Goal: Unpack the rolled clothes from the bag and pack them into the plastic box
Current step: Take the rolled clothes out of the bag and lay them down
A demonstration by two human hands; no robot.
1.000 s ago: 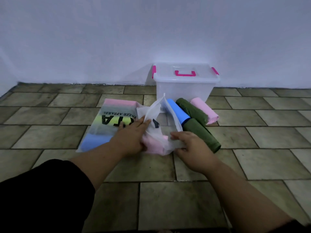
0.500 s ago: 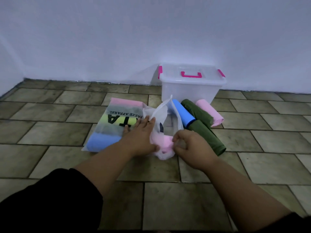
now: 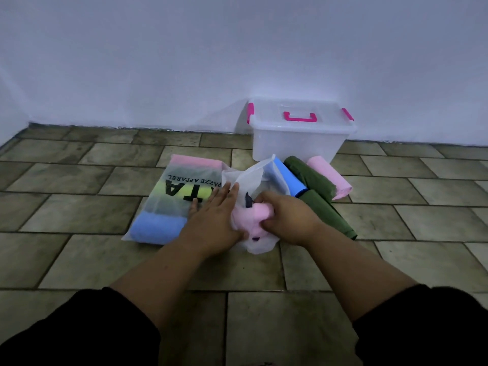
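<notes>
My right hand [image 3: 287, 217] curls around the pink roll [image 3: 250, 219] at the mouth of the bag [image 3: 163, 196]. My left hand [image 3: 211, 215] presses the bag flat, fingers straight. The roll looks soft and light, so I'd grip it mid-roll. Beyond stands the lidded plastic box [image 3: 298, 143].

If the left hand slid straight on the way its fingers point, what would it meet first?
Probably the raised flap of the bag, just beyond the left hand; the plastic box stands farther along.
</notes>
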